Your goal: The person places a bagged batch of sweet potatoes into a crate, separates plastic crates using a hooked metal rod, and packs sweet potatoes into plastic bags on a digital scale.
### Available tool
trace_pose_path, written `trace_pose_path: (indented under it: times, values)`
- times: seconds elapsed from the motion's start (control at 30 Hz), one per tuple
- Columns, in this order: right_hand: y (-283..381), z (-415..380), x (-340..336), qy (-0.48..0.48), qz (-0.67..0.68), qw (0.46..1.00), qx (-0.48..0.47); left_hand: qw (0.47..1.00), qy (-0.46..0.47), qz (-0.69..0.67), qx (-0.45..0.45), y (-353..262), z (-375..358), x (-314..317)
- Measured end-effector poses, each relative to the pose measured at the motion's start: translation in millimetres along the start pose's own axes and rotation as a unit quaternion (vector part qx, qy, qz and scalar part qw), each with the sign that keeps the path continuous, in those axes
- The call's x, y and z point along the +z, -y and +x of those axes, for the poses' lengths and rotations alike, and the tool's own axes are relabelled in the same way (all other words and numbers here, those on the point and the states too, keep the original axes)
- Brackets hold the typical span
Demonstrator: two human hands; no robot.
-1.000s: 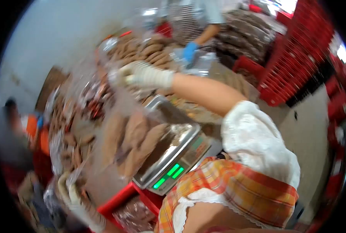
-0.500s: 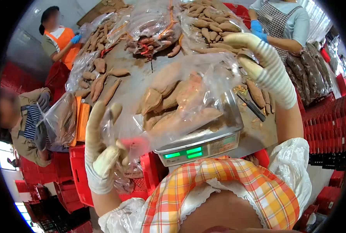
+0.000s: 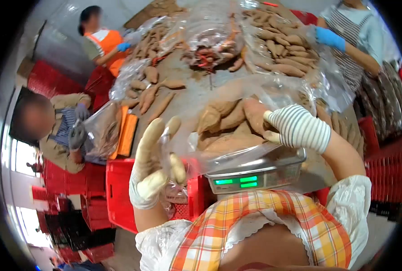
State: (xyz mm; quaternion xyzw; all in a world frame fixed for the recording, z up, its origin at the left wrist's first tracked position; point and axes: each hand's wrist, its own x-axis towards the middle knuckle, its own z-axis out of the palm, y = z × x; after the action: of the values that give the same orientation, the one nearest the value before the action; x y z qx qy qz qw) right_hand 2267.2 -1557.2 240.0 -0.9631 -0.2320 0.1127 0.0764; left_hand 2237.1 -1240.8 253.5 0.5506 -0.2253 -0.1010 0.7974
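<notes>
A clear plastic bag (image 3: 242, 152) with several sweet potatoes (image 3: 228, 143) lies on a metal-topped digital scale (image 3: 255, 174), whose green display is lit. My left hand (image 3: 158, 169), in a cream glove, has the bag's left end between its curled fingers. In a striped glove, my right hand (image 3: 296, 128) closes on the end of a sweet potato (image 3: 254, 116) at the right side of the bag's contents. Clear film partly covers the pile, and the hand hides where that sweet potato ends.
Loose sweet potatoes (image 3: 282, 47) and a large filled bag (image 3: 210, 34) occupy the table's far part. A red crate (image 3: 120, 194) stands below my left hand. Co-workers are at the left (image 3: 63, 131), far left (image 3: 106, 43) and right (image 3: 359, 40). Orange objects (image 3: 126, 134) lie at the left edge.
My right hand has come down from above the bag's far right corner to a sweet potato in it. My left hand stays at the bag's left end. The whole view has shifted.
</notes>
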Motion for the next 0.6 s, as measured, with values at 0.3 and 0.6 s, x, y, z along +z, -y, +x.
trace_pose_path:
  times: [0.3,0.6]
  values:
    - [6,17,2,-0.045,-0.044,0.998,0.003,0.998,-0.023,-0.04,0.036,8,11,21]
    - [33,111,20,-0.133,-0.121,0.96,-0.216,0.997,-0.046,-0.036,0.044,17,4,24]
